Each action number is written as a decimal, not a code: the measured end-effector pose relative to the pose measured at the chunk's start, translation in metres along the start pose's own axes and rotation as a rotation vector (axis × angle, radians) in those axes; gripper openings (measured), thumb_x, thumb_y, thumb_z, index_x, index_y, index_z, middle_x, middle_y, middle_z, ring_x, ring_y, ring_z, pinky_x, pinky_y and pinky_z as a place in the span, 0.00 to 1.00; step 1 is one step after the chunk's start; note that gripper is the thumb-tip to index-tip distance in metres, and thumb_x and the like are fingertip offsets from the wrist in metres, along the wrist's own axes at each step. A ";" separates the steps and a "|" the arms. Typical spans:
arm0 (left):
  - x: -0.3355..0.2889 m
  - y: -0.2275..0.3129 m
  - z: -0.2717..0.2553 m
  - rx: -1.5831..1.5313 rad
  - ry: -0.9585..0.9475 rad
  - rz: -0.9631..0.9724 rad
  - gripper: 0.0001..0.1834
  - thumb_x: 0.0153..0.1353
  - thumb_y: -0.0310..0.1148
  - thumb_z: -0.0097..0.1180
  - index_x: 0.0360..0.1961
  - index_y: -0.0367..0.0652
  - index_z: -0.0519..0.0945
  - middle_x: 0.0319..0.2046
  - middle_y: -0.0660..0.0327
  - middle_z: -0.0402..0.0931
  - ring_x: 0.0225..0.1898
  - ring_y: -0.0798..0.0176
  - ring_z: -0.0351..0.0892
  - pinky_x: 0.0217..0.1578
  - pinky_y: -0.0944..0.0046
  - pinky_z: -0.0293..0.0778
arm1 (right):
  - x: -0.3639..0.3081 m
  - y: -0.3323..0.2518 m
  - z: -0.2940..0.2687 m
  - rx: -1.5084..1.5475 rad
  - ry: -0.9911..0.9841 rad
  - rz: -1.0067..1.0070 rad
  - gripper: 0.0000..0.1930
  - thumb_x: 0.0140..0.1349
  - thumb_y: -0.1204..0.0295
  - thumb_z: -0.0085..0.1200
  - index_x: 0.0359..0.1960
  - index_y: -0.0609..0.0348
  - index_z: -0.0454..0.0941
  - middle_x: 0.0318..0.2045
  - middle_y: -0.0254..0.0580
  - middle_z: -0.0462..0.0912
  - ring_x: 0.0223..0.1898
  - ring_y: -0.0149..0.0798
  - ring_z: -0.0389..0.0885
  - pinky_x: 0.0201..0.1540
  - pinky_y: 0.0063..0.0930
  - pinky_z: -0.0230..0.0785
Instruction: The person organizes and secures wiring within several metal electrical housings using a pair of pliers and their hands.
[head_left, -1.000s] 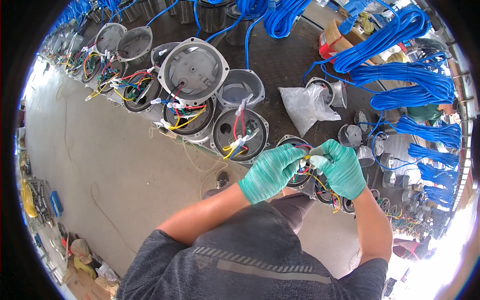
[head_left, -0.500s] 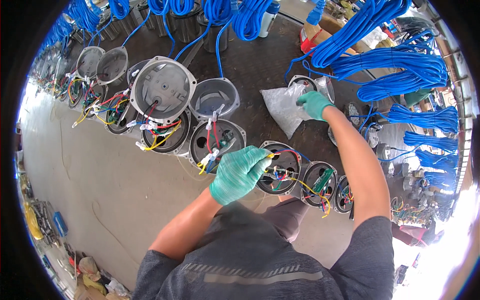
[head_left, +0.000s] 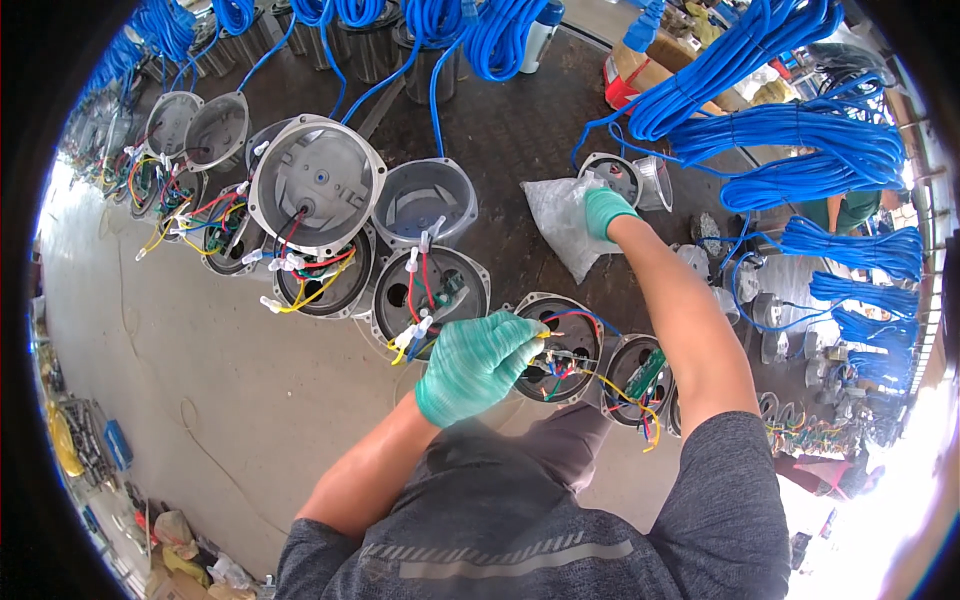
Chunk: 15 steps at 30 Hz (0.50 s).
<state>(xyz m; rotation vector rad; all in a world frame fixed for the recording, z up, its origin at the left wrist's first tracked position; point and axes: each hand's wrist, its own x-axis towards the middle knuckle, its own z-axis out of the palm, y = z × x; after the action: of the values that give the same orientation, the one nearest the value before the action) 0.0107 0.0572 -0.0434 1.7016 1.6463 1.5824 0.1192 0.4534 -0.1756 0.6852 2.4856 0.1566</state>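
My left hand, in a green knit glove, pinches yellow wire between thumb and fingertips; its bare end points right. Just beyond it is a round grey metal housing holding a circuit board and red, blue and yellow wires. My right hand, gloved alike, reaches into a clear plastic bag lying on the dark tabletop. Its fingers are hidden in the bag, whose pale contents I cannot make out. To the left of my left hand stands another open housing with red wires and white connectors.
More housings, one an upturned cover, line the table edge leftward. Blue cable coils crowd the right side and the far edge. A wired housing with a green board sits below my right forearm. The dark table spans the middle.
My right hand has moved slightly left and deeper into the bag, so its fingers are now covered. My left hand keeps its pinch on the yellow wire, almost in place.
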 end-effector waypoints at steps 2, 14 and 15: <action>-0.003 -0.003 0.001 -0.003 0.006 -0.020 0.08 0.64 0.25 0.71 0.43 0.39 0.86 0.33 0.53 0.87 0.30 0.49 0.88 0.30 0.58 0.81 | -0.028 -0.005 -0.038 0.001 -0.106 -0.042 0.18 0.62 0.74 0.57 0.53 0.61 0.88 0.52 0.61 0.88 0.54 0.58 0.88 0.60 0.48 0.80; -0.003 -0.005 0.008 0.023 0.048 -0.015 0.07 0.66 0.25 0.68 0.44 0.38 0.88 0.34 0.52 0.87 0.32 0.49 0.89 0.33 0.58 0.82 | -0.219 -0.028 -0.156 0.871 0.391 0.257 0.11 0.66 0.74 0.59 0.49 0.60 0.78 0.34 0.51 0.87 0.34 0.46 0.89 0.34 0.38 0.80; -0.004 -0.006 0.006 0.023 0.056 -0.017 0.07 0.66 0.25 0.68 0.44 0.38 0.88 0.34 0.52 0.87 0.32 0.49 0.89 0.33 0.58 0.82 | -0.239 -0.048 -0.172 1.197 0.306 0.274 0.10 0.69 0.76 0.58 0.49 0.61 0.77 0.34 0.46 0.87 0.32 0.37 0.89 0.29 0.31 0.78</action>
<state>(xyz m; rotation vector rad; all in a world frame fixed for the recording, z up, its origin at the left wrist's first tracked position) 0.0139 0.0587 -0.0521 1.6645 1.7073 1.6228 0.1772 0.2975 0.0722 1.5358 2.5658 -1.3031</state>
